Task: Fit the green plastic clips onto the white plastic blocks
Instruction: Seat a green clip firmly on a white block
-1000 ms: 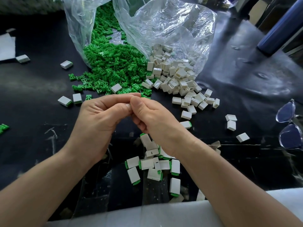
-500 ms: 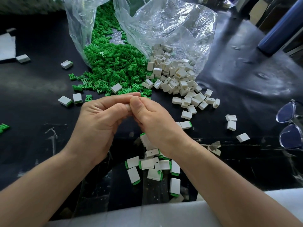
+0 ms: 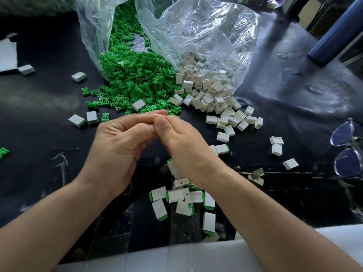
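black tabletop (image 3: 39,99) carries a heap of green clips (image 3: 133,81) touching a heap of white blocks (image 3: 208,89). nearer, left hand (image 3: 115,150) and right hand (image 3: 186,148) curl fingertip to fingertip; anything pinched between them is hidden.

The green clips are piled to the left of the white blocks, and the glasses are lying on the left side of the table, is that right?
Not quite. The head view shows the glasses on the right side of the table, not the left. The green clips are indeed piled to the left of the white blocks.
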The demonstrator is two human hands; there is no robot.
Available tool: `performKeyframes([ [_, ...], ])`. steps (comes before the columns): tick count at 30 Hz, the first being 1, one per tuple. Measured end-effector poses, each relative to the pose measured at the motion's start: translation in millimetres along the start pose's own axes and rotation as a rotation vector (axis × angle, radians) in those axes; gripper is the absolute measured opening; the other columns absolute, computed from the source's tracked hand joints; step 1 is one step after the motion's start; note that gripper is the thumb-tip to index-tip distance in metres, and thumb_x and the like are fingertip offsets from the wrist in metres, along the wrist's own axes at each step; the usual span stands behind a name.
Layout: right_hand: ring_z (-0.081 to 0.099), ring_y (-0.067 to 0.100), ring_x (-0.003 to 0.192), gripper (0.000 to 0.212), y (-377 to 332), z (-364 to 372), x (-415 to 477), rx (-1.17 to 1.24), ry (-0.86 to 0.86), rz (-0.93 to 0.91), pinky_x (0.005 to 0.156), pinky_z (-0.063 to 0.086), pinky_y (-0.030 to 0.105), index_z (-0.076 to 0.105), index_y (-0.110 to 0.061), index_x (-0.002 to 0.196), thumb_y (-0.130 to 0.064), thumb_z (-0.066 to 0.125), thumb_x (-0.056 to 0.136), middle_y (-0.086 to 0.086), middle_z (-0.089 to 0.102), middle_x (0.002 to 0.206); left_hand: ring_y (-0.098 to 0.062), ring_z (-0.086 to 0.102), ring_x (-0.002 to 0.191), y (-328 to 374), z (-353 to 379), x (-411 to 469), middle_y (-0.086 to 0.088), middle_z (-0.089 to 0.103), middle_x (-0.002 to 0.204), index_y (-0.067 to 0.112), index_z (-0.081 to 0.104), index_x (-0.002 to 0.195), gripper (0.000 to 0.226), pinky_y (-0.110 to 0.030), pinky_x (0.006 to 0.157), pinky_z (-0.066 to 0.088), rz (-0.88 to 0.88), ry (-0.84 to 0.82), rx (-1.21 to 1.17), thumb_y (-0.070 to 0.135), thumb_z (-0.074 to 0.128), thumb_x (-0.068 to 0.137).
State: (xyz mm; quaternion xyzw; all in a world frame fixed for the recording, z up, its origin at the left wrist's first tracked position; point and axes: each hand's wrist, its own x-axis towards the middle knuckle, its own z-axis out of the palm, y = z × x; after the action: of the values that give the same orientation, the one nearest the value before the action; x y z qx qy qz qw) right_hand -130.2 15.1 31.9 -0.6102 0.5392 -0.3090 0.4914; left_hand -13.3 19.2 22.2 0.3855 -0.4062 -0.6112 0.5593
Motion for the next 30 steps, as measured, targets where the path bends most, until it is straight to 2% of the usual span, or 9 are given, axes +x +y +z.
performKeyframes([
  [3,0.051,0.022,0.113,0.037,0.1,0.3,0.2,-0.010,-0.002,-0.013,0.099,0.039,0.045,0.057,-0.010,0.118,-0.031,0.034,0.099,0.008,0.059,0.117,-0.015,0.070,0.085,0.2,-0.1,0.8,-0.003,0.075,0.087,0.012,0.076,0.073,0.021,-0.020,0.072,0.054,-0.007,-0.009,0.008,-0.002,0.064,0.064],
  [6,0.054,0.018,0.102,0.037,-0.9,1.2,0.3,0.010,0.002,-0.026,0.094,0.041,0.042,0.059,-0.010,0.114,-0.032,0.034,0.099,0.004,0.061,0.105,-0.014,0.070,0.082,0.5,0.5,0.8,-0.004,0.075,0.085,0.009,0.076,0.075,0.019,-0.019,0.070,0.053,-0.009,-0.008,-0.006,0.006,0.061,0.064],
  [9,0.043,0.007,0.069,0.032,-1.2,-0.9,0.1,0.069,-0.014,-0.027,0.074,0.036,0.035,0.058,-0.015,0.086,-0.034,0.034,0.099,-0.009,0.048,0.073,-0.013,0.068,0.069,3.4,2.8,0.2,-0.005,0.073,0.076,0.010,0.077,0.072,0.024,-0.018,0.061,0.053,-0.007,-0.042,-0.033,0.007,0.054,0.066],
  [12,0.039,0.006,0.060,0.037,-0.8,-5.3,1.7,0.120,-0.033,-0.006,0.062,0.032,0.026,0.049,-0.021,0.067,-0.037,0.035,0.098,-0.008,0.044,0.064,-0.018,0.064,0.061,4.4,1.4,1.6,-0.012,0.068,0.069,0.006,0.075,0.074,0.019,-0.021,0.057,0.052,-0.015,-0.063,-0.011,0.005,0.058,0.068],
  [18,0.043,0.003,0.048,0.054,0.9,-14.3,5.6,-0.011,-0.038,-0.001,0.057,0.037,0.025,0.058,-0.014,0.061,-0.050,0.034,0.093,-0.007,0.050,0.052,-0.020,0.067,0.066,3.0,-3.4,4.1,-0.009,0.071,0.072,0.012,0.076,0.073,0.011,-0.031,0.070,0.059,-0.061,-0.007,0.062,0.008,0.068,0.067],
  [21,0.047,0.008,0.053,0.058,3.5,-26.1,8.5,-0.179,0.110,-0.035,0.060,0.040,0.031,0.062,-0.009,0.066,-0.055,0.036,0.089,-0.005,0.054,0.053,-0.014,0.066,0.074,4.3,-4.1,3.9,0.000,0.072,0.074,0.020,0.077,0.072,0.010,-0.023,0.065,0.056,-0.045,0.005,0.111,0.015,0.070,0.067],
  [24,0.050,0.011,0.063,0.038,9.4,-42.4,13.9,-0.447,0.314,-0.092,0.061,0.039,0.023,0.061,-0.014,0.071,-0.042,0.048,0.092,-0.002,0.056,0.065,-0.006,0.062,0.061,5.9,-2.9,1.2,0.002,0.071,0.068,0.023,0.077,0.077,0.013,-0.015,0.050,0.047,-0.033,-0.051,0.184,0.017,0.073,0.066],
  [26,0.056,0.017,0.084,0.021,14.8,-53.0,19.1,-0.575,0.413,-0.090,0.075,0.041,0.025,0.068,-0.017,0.089,-0.033,0.055,0.091,0.000,0.062,0.087,-0.005,0.059,0.052,6.2,0.4,-2.5,0.001,0.069,0.063,0.022,0.076,0.081,0.021,-0.014,0.046,0.044,-0.033,-0.093,0.242,0.023,0.068,0.062],
  [30,0.047,0.023,0.111,0.023,24.2,-64.3,26.8,-0.788,0.458,-0.038,0.093,0.036,0.031,0.065,-0.017,0.110,-0.025,0.057,0.090,0.006,0.054,0.115,-0.004,0.055,0.048,6.1,3.9,-7.4,-0.001,0.067,0.058,0.024,0.075,0.081,0.032,-0.012,0.042,0.039,-0.067,-0.202,0.362,0.035,0.071,0.052],
])
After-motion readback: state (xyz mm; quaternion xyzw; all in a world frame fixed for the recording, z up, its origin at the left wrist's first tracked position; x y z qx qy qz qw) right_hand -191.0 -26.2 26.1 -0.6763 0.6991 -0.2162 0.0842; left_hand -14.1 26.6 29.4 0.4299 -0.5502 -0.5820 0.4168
